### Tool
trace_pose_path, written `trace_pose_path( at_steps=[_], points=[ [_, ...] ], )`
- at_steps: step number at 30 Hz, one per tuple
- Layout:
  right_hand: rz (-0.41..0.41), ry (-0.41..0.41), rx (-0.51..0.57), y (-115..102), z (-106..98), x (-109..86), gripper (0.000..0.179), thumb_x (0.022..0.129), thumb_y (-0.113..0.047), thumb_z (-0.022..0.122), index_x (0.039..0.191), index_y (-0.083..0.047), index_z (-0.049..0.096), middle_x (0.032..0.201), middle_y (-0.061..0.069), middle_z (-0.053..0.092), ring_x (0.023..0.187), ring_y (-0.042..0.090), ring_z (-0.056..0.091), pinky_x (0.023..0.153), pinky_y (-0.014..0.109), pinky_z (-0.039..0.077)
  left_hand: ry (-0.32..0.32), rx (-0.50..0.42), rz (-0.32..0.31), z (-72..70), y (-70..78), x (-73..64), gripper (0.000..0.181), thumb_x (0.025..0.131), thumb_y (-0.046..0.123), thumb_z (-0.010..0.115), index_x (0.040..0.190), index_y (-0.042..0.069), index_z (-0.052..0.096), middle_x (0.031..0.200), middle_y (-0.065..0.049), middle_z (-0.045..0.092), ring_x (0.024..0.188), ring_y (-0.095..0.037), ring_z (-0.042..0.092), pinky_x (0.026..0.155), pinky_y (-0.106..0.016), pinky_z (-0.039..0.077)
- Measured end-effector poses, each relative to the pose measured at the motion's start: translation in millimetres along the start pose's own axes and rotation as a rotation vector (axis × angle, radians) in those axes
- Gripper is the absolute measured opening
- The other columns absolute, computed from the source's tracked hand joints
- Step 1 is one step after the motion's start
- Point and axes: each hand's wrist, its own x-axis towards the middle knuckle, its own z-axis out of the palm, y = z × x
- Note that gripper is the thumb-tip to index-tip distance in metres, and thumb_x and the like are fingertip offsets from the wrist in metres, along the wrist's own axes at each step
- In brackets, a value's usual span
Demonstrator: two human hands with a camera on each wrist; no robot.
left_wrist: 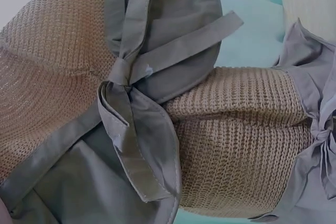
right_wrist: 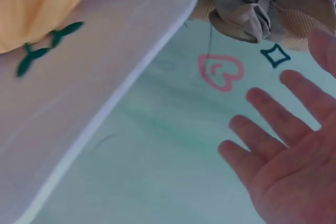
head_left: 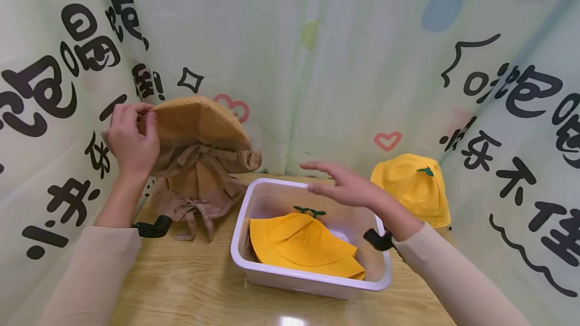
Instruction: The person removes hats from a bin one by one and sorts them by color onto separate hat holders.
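Note:
My left hand (head_left: 133, 140) pinches the edge of a tan woven bucket hat (head_left: 181, 119) with a brownish fabric brim and a tied bow. It sits just above a second woven hat (head_left: 181, 185), whose own brim and bow face forward. The left wrist view shows the held hat (left_wrist: 52, 51) up close beside the lower hat's knitted crown (left_wrist: 241, 156). Over the back right of a white plastic bin (head_left: 312, 279), my right hand (head_left: 346, 185) hovers with fingers extended, holding nothing. Inside the bin lies a yellow hat (head_left: 294, 245) with green sprouts on top.
Another yellow hat (head_left: 408, 185) with a green sprout stands behind the bin's right side. A pale curtain (head_left: 272, 64) with black lettering, hearts and dots encloses the back and both sides. Beneath everything is a wood-grain table (head_left: 181, 286).

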Motion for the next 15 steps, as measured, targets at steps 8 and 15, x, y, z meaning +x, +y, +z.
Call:
trace_pose_path(
  at_steps=[8, 15],
  points=[
    [0.024, 0.112, 0.256, -16, 7, 91.2, 0.041, 0.104, -0.026, 0.054, 0.142, -0.011, 0.056, 0.141, 0.007, 0.058, 0.126, 0.024, 0.058, 0.105, 0.044, 0.046, -0.061, -0.037, 0.022, 3.8, -4.1, -3.5, 0.024, 0.102, 0.012, 0.051, 0.109, -0.008, 0.06, 0.106, -0.027, 0.056, 0.098, -0.036, 0.054, 0.081, -0.031, 0.039],
    [-0.031, 0.166, 0.351, -27, 21, 139.5, 0.04, 0.103, -0.016, 0.055, 0.143, -0.015, 0.055, 0.14, 0.007, 0.06, 0.122, 0.024, 0.061, 0.102, 0.038, 0.049, -0.006, -0.059, 0.028, -2.9, -2.7, -1.4, 0.025, 0.102, 0.013, 0.053, 0.106, -0.01, 0.061, 0.101, -0.027, 0.058, 0.091, -0.035, 0.054, 0.078, -0.026, 0.036]
  ],
)
